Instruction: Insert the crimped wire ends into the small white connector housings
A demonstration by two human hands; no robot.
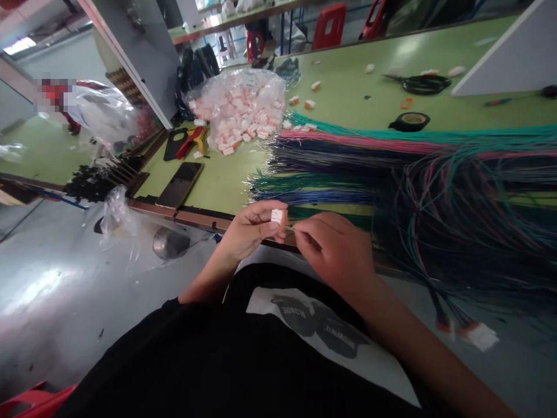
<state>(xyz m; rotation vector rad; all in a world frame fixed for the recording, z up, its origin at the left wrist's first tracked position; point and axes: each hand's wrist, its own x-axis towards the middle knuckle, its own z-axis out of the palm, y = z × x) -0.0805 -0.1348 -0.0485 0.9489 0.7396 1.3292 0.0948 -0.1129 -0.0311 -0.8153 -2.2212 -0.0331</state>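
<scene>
Between the thumb and fingers of my left hand [252, 232] is a small white and orange connector housing [277, 217], held just in front of the table edge. My right hand [337, 247] is closed beside it, pinching a thin wire [289, 228] whose tip is at the orange side of the housing. Whether the wire's end sits inside the housing is too small to tell. Just beyond both hands, bundles of green, blue, black, pink and teal wires [322, 159] lie across the table, their bare metal ends pointing left.
A clear bag of connector housings [248, 98] stands at the back, near red and yellow pliers [190, 143] and a phone [180, 184]. Black tape [409, 121] and scissors [424, 84] lie farther right. Finished-looking connectors [478, 335] hang on wires off the front edge.
</scene>
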